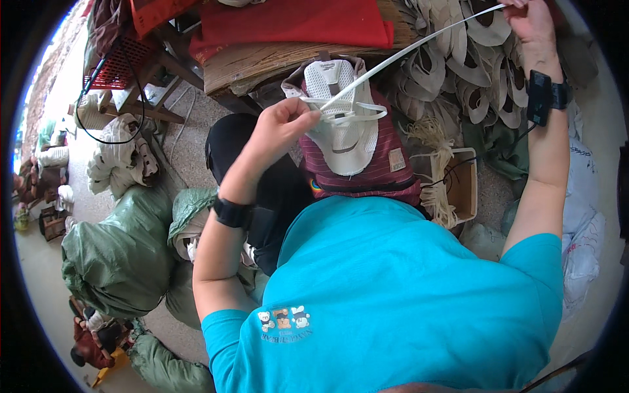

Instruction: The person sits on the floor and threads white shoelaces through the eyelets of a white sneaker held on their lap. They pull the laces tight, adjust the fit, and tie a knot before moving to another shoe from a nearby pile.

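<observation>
A white mesh shoe upper (350,154) lies on the maroon striped cloth (400,180) over my lap. My left hand (278,131) pinches a white shoelace (375,72) at the left side of the upper. From there the lace runs in a long, taut line up to the far right. My right hand (532,25) is raised at that end with its fingers closed on the lace. More of the lace crosses the upper's eyelet area in loose loops. Both my wrists wear black bands.
A wooden bench (262,69) with red cloth (295,25) stands ahead. Many beige upper pieces (481,69) hang at the far right. Bundled cream laces (436,187) hang over a tan bin (466,190). Green sacks (121,252) sit at left; a person (92,344) is beyond.
</observation>
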### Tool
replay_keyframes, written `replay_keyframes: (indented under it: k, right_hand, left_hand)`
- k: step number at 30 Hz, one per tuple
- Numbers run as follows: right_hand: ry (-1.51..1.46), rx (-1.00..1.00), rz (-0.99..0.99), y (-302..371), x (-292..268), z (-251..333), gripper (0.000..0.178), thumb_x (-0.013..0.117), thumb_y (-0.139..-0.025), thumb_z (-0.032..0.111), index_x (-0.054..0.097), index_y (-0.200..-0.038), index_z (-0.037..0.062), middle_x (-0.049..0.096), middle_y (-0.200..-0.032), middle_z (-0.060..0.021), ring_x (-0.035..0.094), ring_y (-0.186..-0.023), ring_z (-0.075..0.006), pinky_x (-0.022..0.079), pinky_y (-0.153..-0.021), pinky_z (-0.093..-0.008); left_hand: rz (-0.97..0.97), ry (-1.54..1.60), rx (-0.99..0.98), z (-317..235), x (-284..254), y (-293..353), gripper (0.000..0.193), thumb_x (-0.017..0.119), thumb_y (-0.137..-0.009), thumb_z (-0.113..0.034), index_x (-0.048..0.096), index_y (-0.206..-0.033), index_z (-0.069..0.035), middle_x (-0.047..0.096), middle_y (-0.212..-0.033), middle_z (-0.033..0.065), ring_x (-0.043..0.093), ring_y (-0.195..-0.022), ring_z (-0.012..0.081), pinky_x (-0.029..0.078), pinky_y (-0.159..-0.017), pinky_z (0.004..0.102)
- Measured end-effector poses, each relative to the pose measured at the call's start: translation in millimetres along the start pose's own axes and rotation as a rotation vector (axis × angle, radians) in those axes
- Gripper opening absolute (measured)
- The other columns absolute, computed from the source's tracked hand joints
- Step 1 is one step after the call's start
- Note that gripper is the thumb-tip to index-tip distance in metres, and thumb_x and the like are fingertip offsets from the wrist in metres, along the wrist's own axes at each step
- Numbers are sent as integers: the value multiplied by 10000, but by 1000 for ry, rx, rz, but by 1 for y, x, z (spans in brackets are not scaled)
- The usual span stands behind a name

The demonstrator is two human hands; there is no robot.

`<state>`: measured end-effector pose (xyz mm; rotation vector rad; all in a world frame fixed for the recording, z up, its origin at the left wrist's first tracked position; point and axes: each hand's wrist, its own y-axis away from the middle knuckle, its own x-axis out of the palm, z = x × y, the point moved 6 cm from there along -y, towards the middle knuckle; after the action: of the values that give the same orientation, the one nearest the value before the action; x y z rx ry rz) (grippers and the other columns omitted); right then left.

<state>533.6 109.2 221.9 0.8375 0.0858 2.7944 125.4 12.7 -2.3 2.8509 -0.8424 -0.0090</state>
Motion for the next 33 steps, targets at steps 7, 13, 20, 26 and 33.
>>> replay_keyframes:
  k: [7,13,20,26,33]
  right_hand:
    - [250,-451,-63,14,-1,62,252,469,-909,191,457,-670,113,345,-536,30,345,-401,-120,332,-366,-262]
    - [1660,-693,-11,22,-13,24,289,554,-933,236,638,-1037,-20,582,-675,-82,541,-550,-212,460,-520,-320]
    - [1458,-560,777,138,85,-204,322,768,-817,149,639,-1098,57,567,-970,-96,613,-913,-257,505,-786,-361]
    - [1552,-687,851,145,87,-244,185,710,-798,110,564,-879,30,542,-948,-97,556,-907,-303,472,-789,-418]
    - [1436,-166,988,125,68,-218,230,730,-788,196,548,-826,62,499,-856,-36,472,-907,-210,388,-850,-340]
  left_hand:
    - [-544,-605,306,-20,17,9,332,799,-832,-208,521,-793,-30,516,-765,90,513,-647,248,449,-590,347]
    - [-666,-592,486,-35,-2,18,288,809,-807,-86,595,-988,-20,481,-965,44,440,-690,96,420,-593,236]
    - [-505,-411,262,-22,-6,9,212,771,-800,-52,621,-948,-39,500,-1005,59,491,-716,123,455,-602,261]
    - [-529,-623,412,-45,3,18,150,741,-820,-23,622,-911,-27,541,-967,46,498,-650,88,430,-552,240]
    - [-460,-549,468,-40,11,14,149,712,-868,-36,589,-949,-18,566,-928,18,468,-627,57,416,-565,198]
